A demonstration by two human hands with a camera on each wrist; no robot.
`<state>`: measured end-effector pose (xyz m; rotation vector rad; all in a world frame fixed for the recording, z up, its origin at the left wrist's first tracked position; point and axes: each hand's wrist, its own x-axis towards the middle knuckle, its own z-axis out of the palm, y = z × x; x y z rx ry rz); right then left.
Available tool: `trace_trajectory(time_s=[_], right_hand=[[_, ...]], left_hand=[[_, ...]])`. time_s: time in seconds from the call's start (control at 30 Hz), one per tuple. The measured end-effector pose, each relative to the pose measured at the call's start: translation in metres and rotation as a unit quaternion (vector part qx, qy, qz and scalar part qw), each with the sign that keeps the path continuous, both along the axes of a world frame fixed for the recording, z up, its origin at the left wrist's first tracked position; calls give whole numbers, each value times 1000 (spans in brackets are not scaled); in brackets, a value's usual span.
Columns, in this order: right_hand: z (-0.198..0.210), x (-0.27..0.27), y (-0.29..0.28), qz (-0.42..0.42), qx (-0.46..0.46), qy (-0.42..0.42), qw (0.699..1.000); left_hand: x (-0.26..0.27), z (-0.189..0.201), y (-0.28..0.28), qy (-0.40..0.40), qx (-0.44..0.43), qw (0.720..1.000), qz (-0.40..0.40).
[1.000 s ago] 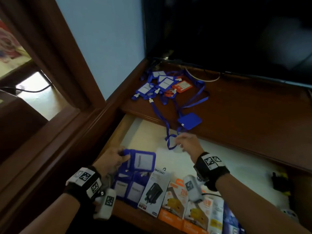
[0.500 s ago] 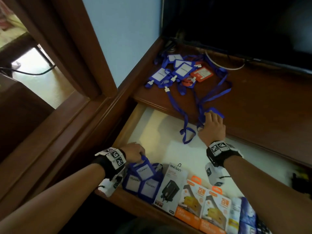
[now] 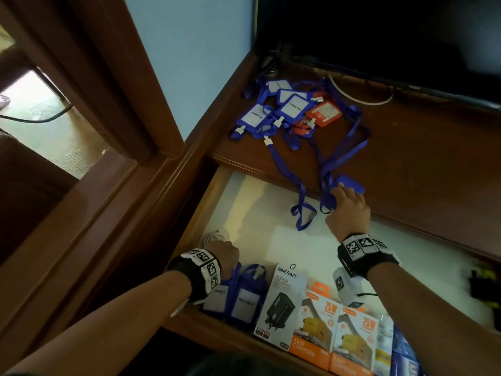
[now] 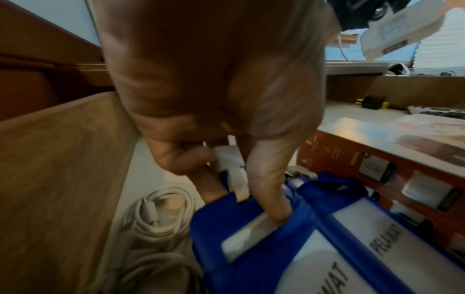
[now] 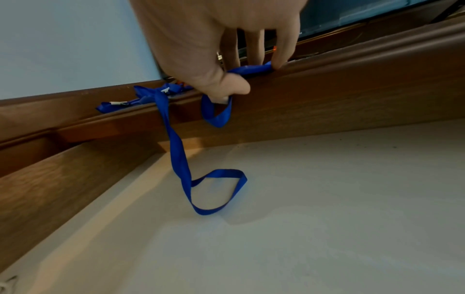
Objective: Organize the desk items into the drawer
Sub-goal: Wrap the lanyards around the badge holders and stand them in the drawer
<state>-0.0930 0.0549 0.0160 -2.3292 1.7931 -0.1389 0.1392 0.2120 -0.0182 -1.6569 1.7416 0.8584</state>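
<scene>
The open drawer [image 3: 244, 202] sits below the desk [image 3: 423, 158] edge in front of me. On the desk, toward the back left, lies a heap of badge holders [image 3: 287, 109] with their straps [image 3: 298, 185] trailing forward over the edge into the drawer. My right grip [image 3: 348, 204] rests at that edge on one holder. Along the drawer's near side stands a row: badge holders in the drawer [image 3: 238, 297] at the left, under my left grip [image 3: 225, 253], then charger boxes [image 3: 320, 321] to their right. A coiled cable [image 4: 156, 218] lies in the near left corner.
</scene>
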Motion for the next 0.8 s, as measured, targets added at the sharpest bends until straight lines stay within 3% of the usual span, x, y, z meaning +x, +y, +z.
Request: trace_trajectory(time_s=[0.23, 0.4, 0.5, 0.57, 0.67, 0.8], right_hand=[[4, 1, 16, -15, -17, -7, 1000], [13, -10, 27, -36, -47, -114, 992], [18, -20, 36, -57, -52, -155, 985], [24, -27, 40, -92, -13, -186, 978], [33, -35, 48, -97, 52, -247, 963], [61, -35, 60, 8, 91, -268, 959]], left_hand=[[0, -9, 2, 13, -44, 999, 11], [6, -10, 3, 16, -32, 999, 33], [4, -6, -2, 15, -68, 997, 43], [-2, 4, -9, 64, -103, 989, 79], [-17, 26, -23, 199, -206, 949, 134], [-46, 56, -42, 318, -355, 860, 180]])
